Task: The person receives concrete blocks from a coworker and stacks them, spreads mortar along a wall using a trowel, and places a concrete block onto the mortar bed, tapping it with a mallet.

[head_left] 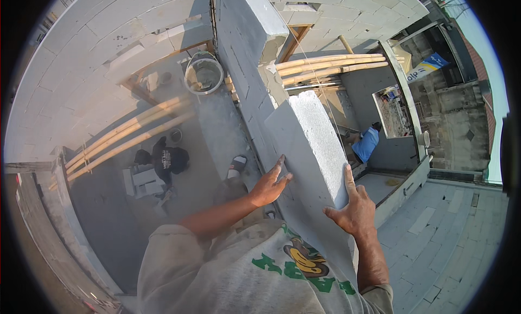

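A pale grey lightweight block point(306, 146) with a rough white top lies on the narrow block wall point(249, 59) in the middle. My left hand point(267, 186) is open, its spread fingertips touching the block's left face. My right hand point(355, 205) grips the block's right edge, index finger stretched along it and thumb on the near face. A thin string point(304, 53) runs over the wall and along the block's right side.
Below left, a dark-clothed person point(168, 162) crouches by white pieces point(144, 181), near bamboo poles point(130, 127) and a bucket point(203, 75). Below right, a blue-shirted person point(366, 143) bends near a wall opening point(393, 110). My foot point(237, 165) is beside the wall.
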`<state>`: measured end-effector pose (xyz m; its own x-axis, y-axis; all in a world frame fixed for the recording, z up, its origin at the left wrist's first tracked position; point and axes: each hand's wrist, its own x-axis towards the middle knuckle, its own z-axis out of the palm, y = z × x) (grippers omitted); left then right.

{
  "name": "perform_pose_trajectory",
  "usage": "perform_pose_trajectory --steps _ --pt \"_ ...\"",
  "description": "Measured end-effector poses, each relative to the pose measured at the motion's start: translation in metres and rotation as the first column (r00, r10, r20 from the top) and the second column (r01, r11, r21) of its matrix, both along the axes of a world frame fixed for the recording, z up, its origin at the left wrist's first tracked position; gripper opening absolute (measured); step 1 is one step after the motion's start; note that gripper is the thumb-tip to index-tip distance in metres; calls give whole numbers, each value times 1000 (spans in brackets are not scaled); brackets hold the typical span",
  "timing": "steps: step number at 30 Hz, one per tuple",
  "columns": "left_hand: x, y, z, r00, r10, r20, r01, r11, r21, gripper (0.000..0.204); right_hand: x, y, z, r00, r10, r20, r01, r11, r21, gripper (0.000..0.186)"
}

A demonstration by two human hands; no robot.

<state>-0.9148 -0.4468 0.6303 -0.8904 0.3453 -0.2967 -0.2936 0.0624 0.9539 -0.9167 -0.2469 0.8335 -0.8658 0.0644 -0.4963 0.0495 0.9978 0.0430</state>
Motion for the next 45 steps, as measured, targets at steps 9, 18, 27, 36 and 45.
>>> perform_pose_trajectory --steps 9,18,27,36,45 --pt "-150 -30 -28 971 193 139 -173 974 -148 83 -115 -64 -31 997 -59 -53 59 998 -13 115" --pt "-198 -33 -70 981 182 64 -170 974 -153 79 -158 -81 -53 993 -65 -95 67 998 10 120" --pt "-207 -35 -68 974 171 149 -166 985 -44 71 -170 -85 -52 996 -78 -51 77 997 -4 113" --pt "-205 -28 -69 958 263 113 -259 965 -48 68 -177 -87 -52 997 -79 -25 79 997 7 113" --pt "-204 -24 -68 965 246 97 -236 967 -101 69 -178 -81 -56 996 -86 -11 86 996 -6 113"
